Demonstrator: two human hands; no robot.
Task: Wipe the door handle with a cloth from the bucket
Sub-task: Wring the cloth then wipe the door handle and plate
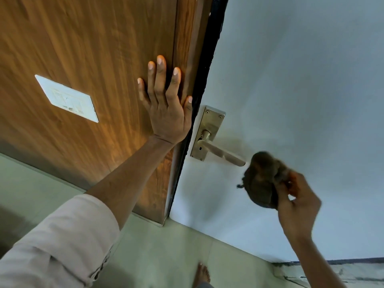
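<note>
A brass lever door handle [222, 152] on a brass backplate [208, 132] is fixed to a pale blue-white door [291, 90]. My right hand [295, 206] grips a bunched dark brown cloth [262, 179], blurred, just beyond the lever's free end and a little below it. My left hand [165, 107] lies flat with fingers spread on the brown wooden panel [93, 59] beside the black door edge. No bucket is in view.
A white switch plate [67, 98] sits on the wooden panel to the left. Pale green floor tiles [158, 256] lie below, with a bare foot [202, 274] near the bottom edge. My rolled-up pale sleeve [58, 246] fills the lower left.
</note>
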